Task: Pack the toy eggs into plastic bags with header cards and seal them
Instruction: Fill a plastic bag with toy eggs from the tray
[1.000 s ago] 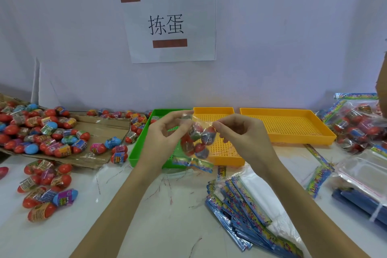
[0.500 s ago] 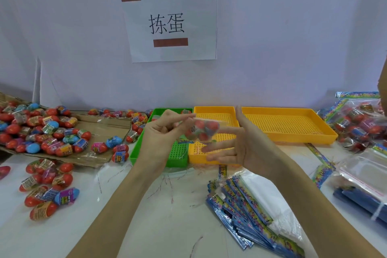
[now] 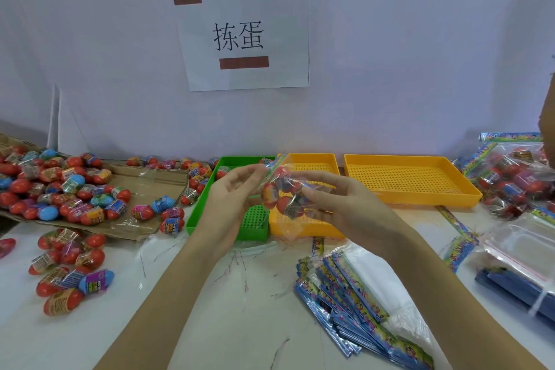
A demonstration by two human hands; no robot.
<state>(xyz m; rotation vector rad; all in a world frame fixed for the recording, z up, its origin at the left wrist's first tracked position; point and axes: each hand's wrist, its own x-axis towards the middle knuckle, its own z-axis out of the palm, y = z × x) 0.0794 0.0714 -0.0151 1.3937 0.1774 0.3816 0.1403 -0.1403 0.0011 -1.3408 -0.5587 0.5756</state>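
A clear plastic bag of toy eggs (image 3: 283, 194) with a coloured header card at its top hangs in the air over the trays. My right hand (image 3: 339, 204) grips it from the right and below. My left hand (image 3: 231, 192) is just left of the bag, fingers curled and apart, fingertips near the header card; I cannot tell whether they touch it. Loose toy eggs (image 3: 60, 186), mostly red with some blue and pink, lie heaped on flattened cardboard (image 3: 144, 186) at the left. More eggs (image 3: 66, 267) lie on the white table at the near left.
A green tray (image 3: 198, 219) and two yellow perforated trays (image 3: 414, 180) stand in a row at the back. A stack of header-card bags (image 3: 354, 303) lies at the near right. Packed bags of eggs (image 3: 516, 180) pile up at the far right, beside clear bags (image 3: 522, 246).
The bag was pinched by both hands at its top, then turned sideways. Now my right hand holds it from below and my left hand has loosened beside it.
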